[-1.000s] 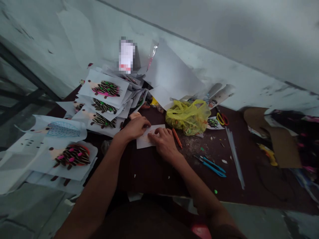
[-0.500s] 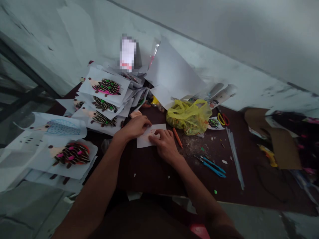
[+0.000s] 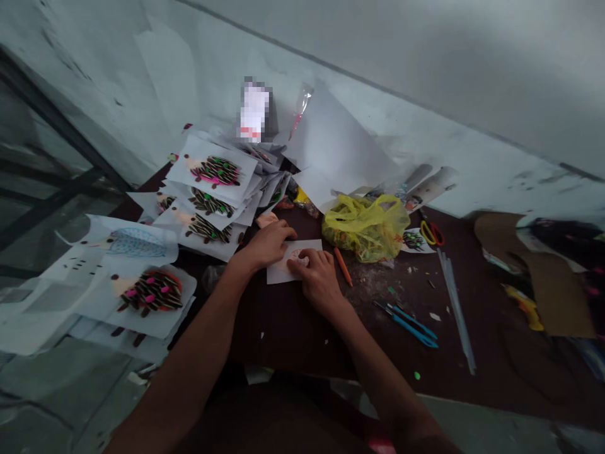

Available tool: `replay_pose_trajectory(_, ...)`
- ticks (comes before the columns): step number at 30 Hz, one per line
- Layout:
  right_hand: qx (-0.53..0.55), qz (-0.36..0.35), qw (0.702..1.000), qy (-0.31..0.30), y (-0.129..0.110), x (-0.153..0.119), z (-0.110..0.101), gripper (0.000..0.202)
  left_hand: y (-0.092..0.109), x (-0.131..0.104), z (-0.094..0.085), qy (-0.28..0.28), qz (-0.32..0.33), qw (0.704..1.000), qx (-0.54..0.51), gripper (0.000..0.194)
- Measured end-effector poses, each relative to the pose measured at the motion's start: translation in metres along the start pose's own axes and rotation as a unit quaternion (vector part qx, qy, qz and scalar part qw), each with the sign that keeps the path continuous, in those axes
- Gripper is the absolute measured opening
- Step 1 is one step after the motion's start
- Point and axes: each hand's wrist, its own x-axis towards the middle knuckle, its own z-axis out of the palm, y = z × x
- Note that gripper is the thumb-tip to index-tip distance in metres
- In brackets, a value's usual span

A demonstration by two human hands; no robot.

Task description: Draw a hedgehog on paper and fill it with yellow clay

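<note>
White paper card (image 3: 278, 273), flat and rectangular with a patchy pinkish drawing, lies beneath both hands on the dark tabletop (image 3: 283, 334). Left hand (image 3: 273, 242) rests palm down across its far left corner, fingers gently curled; right hand (image 3: 319, 280) bends its thumb and fingers over the drawing, nearly together. Whether either pinches anything, I cannot tell. Just right of the right hand lies a slim orange stick (image 3: 343, 267); beyond it slumps a thin, crinkled yellow plastic bag (image 3: 366, 230).
</note>
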Motion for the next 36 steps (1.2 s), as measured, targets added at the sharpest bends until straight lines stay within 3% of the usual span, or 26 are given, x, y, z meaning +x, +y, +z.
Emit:
replay_pose_trajectory(5,0.002,-0.003,1.0,0.008,0.0012,-0.0028,0.0015,0.035,0.0079,0.0025,0.0007,0.001,-0.047,0.999,0.023,0.026)
replay_pose_trajectory(15,0.026,0.002,1.0,0.016,0.0026,-0.0041,0.0025,0.036,0.0104,0.0054,0.0017,-0.011,-0.054,0.998,0.03,0.024)
replay_pose_trajectory(36,0.064,-0.003,0.997,0.034,0.0053,-0.0077,-0.0029,0.037,0.0026,0.0063,0.0046,0.007,-0.007,1.0,0.015,0.027)
